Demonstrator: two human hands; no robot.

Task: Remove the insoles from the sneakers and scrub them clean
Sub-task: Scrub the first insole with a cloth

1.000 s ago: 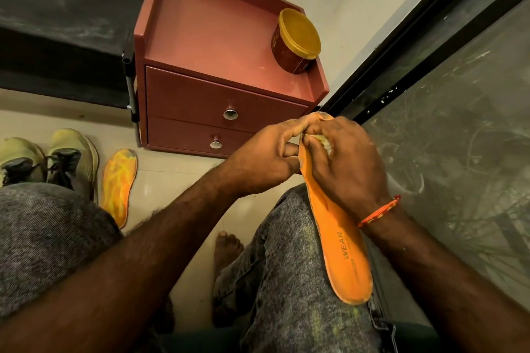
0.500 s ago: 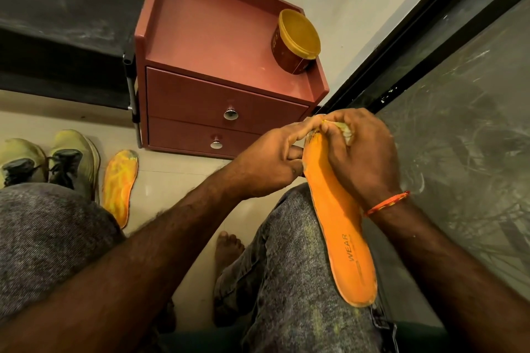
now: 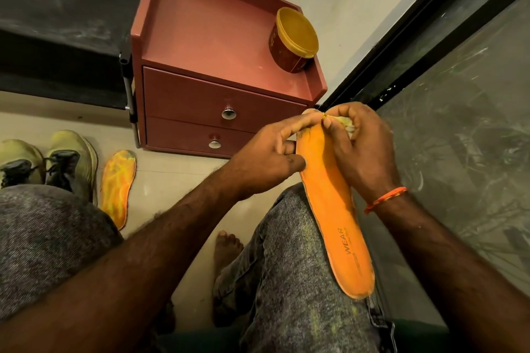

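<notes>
Both sneakers [image 3: 48,160] stand emptied on the floor beside a streaked insole [image 3: 117,186]. The orange insole [image 3: 329,203] lies along the right thigh, its toe pinched by the left hand [image 3: 269,157]. The right hand [image 3: 361,149], closed on a pale wad [image 3: 348,125], works that toe; scrubbing appears unfinished.

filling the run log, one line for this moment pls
scrubbing | left hand steadies insole | right hand rubs cloth at toe

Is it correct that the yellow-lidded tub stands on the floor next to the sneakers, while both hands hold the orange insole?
Not quite. The head view shows the yellow-lidded tub on top of the red drawer cabinet, not on the floor. Both hands, left and right, do hold the orange insole.
</notes>
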